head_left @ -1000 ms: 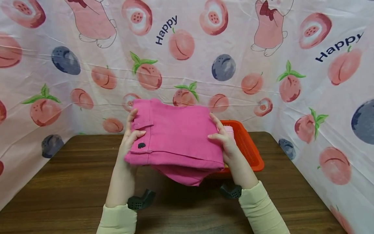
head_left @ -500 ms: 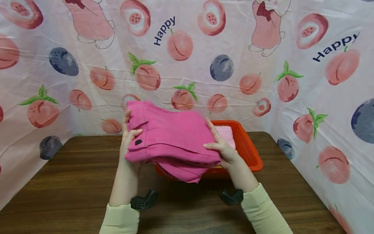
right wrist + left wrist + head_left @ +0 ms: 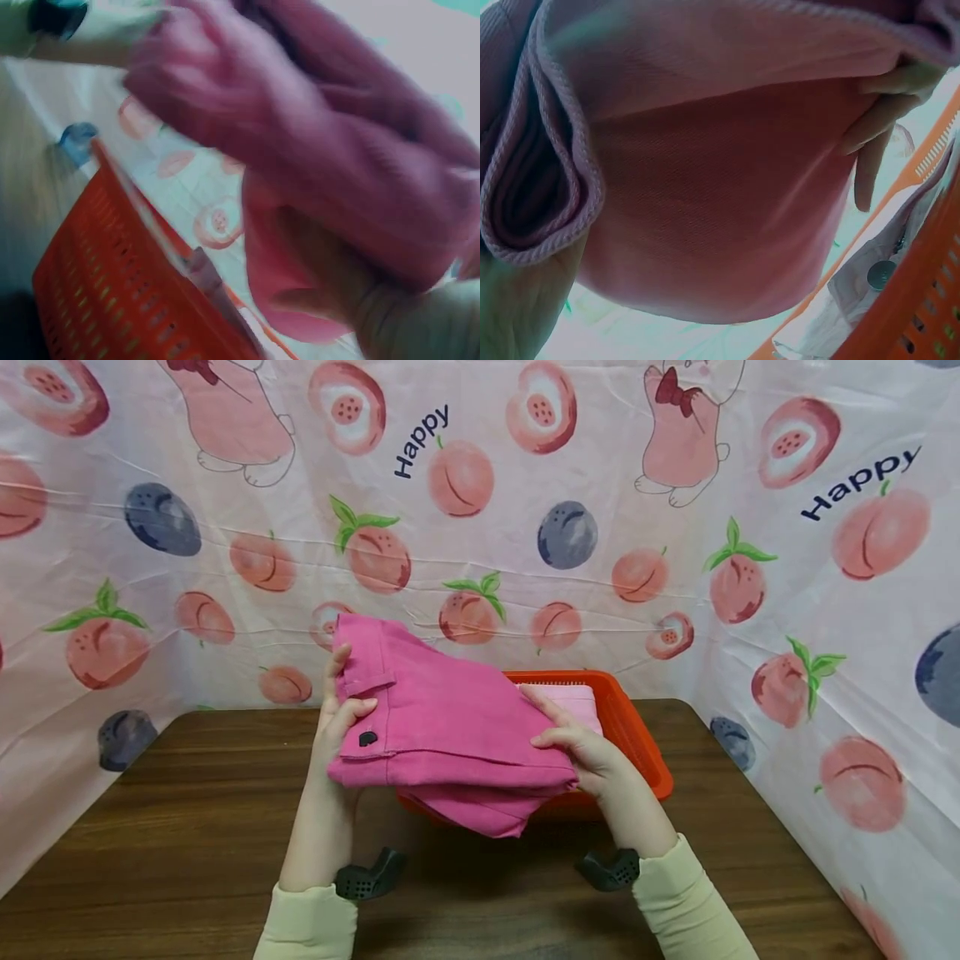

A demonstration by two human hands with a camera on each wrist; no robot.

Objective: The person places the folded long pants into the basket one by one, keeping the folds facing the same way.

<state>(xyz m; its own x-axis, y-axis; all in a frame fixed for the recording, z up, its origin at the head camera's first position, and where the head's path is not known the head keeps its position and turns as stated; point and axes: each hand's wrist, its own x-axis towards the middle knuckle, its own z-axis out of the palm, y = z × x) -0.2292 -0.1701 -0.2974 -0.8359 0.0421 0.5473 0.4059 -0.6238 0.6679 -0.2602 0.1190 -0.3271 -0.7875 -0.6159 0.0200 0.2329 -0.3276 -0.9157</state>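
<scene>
Folded bright pink trousers (image 3: 457, 718) are held up over the table in the head view, with a waistband, a belt loop and a dark button on the left side. My left hand (image 3: 337, 718) grips the waistband end, thumb on top and other fingers behind or underneath. At the opposite end, my right hand (image 3: 581, 743) pinches the folded edge. The left wrist view shows the underside of the trousers (image 3: 720, 202), a rolled, stitched hem and fingers of the right hand (image 3: 881, 120). The right wrist view is blurred, with the trousers (image 3: 322, 150) bunched above the right hand (image 3: 337, 277).
An orange plastic basket (image 3: 637, 743) stands behind the trousers to the right on the wooden table (image 3: 187, 827). Folded light pink cloth (image 3: 577, 700) lies in it. In the left wrist view, a pale garment with a metal button (image 3: 881, 276) shows inside. A fruit-print curtain (image 3: 495, 543) surrounds the table.
The trousers' right end has dipped and the top edge slopes down to the right, exposing more of the basket and light pink cloth. Both hands keep their grip.
</scene>
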